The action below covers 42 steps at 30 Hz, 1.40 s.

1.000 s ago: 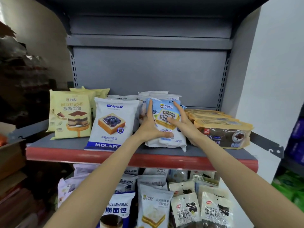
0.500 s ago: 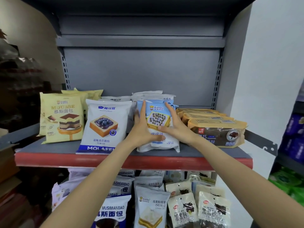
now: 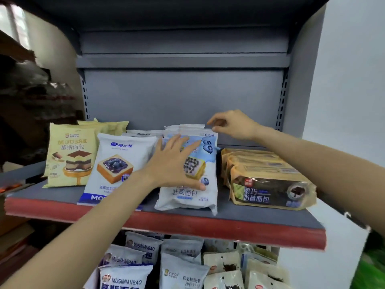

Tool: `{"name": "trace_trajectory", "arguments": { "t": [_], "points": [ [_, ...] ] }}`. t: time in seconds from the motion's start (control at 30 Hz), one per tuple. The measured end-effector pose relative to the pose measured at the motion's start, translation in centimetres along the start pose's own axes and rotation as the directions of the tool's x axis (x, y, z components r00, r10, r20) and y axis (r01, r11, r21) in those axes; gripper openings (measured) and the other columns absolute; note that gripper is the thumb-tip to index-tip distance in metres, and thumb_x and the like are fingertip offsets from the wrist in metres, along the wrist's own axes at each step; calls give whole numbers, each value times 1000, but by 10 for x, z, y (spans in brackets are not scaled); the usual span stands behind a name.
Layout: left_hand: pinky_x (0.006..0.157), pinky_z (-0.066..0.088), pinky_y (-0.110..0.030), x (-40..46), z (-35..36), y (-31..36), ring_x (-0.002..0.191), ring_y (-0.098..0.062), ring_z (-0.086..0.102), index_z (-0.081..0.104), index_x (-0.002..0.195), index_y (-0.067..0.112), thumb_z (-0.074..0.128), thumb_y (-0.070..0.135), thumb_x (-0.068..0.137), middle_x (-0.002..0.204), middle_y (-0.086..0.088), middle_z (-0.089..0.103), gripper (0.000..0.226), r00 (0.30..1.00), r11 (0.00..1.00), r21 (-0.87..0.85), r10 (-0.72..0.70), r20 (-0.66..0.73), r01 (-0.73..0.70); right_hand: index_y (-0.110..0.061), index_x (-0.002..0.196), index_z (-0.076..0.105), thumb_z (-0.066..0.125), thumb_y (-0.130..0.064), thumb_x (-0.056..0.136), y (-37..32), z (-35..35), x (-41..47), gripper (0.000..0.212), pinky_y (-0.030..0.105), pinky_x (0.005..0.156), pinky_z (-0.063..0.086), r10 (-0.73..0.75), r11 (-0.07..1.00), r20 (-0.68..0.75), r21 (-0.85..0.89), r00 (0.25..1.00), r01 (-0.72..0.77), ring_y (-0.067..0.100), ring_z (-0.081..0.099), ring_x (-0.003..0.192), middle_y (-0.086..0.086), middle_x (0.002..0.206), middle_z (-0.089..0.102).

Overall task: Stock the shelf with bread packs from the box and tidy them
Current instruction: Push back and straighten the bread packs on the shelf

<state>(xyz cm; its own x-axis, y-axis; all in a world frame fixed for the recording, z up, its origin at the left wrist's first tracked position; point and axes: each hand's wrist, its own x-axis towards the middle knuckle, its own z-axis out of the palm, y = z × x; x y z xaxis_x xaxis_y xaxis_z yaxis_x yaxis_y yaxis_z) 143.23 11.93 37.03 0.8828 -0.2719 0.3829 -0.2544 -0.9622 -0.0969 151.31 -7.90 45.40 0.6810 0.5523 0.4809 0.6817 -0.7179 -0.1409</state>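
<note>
A white and blue blueberry toast pack stands leaning back in the middle of the grey shelf. My left hand presses flat against its front with fingers spread. My right hand is raised at the pack's top right corner, fingers curled, pinching the top edge of a pack there. More white packs stand behind it. A white Molafei blueberry pack stands to the left, a yellow mousse pack further left.
Brown chocolate bread packs lie stacked on the shelf's right end. The shelf has a red front lip. Below it hang several white bread packs and small snack bags. A white wall is at the right, cardboard boxes at the left.
My right hand has left the pack's front and risen to its top right corner. My left hand has slid across onto the middle of the front. The pack stands more upright.
</note>
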Motion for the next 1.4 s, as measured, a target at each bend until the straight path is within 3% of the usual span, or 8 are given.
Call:
{"name": "trace_trajectory", "arguments": {
  "t": [0.2,0.4,0.63,0.87,1.0,1.13,1.27,1.4],
  "points": [
    [116,9,-51,5,1,3,144,-14,-4,-3,148,41,66,77,58,156,8,5,120,997,1000,-30,1,81,1,-15,119,62,52,-17,94,23,39,59,27,28,87,41,-47,993,164,-100,985,64,25,59,106,7,115,66],
    [116,17,-50,10,-2,3,142,-7,-7,-8,146,46,74,71,55,152,14,2,125,991,990,-141,-2,135,21,-19,113,64,54,-17,92,19,57,86,24,34,89,47,-48,992,176,-110,983,68,24,58,104,5,113,66],
    [117,14,-48,11,0,2,141,-4,-13,-8,145,48,73,72,55,151,19,-3,124,994,991,-137,26,110,-11,-31,112,66,56,-19,91,38,39,74,26,27,70,36,-191,948,106,-238,976,211,16,55,88,-4,100,68],
    [118,8,-49,6,-2,0,141,-2,-10,-6,145,50,69,77,54,152,20,-2,121,995,988,-148,44,91,-30,-32,111,68,56,-19,92,58,27,62,26,30,72,40,-191,941,161,-252,968,228,21,58,91,2,104,69],
    [116,6,-52,15,-9,4,143,-3,2,15,145,49,31,85,69,155,15,15,86,999,979,-203,-30,-23,24,-31,112,68,56,-17,92,65,26,55,27,34,79,46,-159,966,181,-173,970,191,20,59,97,0,108,69],
    [114,20,-45,54,-19,4,137,-13,28,46,136,30,34,40,100,145,7,41,39,963,962,-262,-135,-233,71,-24,115,66,53,-21,93,61,27,63,25,40,93,45,-86,992,65,-90,994,92,24,56,110,2,118,65],
    [106,33,-36,94,-24,-13,133,-23,37,47,136,28,47,30,94,147,0,41,43,979,965,-168,-204,6,202,-11,116,62,45,-34,97,56,23,74,34,35,89,45,144,982,129,-145,981,-125,33,60,107,11,119,63],
    [105,30,-27,98,-13,-20,134,-19,38,42,140,24,48,33,96,148,1,40,46,979,945,-263,-166,119,192,-8,112,65,56,-21,93,56,33,74,24,21,68,52,158,976,207,115,966,-185,26,65,89,9,114,65]
  ]
}}
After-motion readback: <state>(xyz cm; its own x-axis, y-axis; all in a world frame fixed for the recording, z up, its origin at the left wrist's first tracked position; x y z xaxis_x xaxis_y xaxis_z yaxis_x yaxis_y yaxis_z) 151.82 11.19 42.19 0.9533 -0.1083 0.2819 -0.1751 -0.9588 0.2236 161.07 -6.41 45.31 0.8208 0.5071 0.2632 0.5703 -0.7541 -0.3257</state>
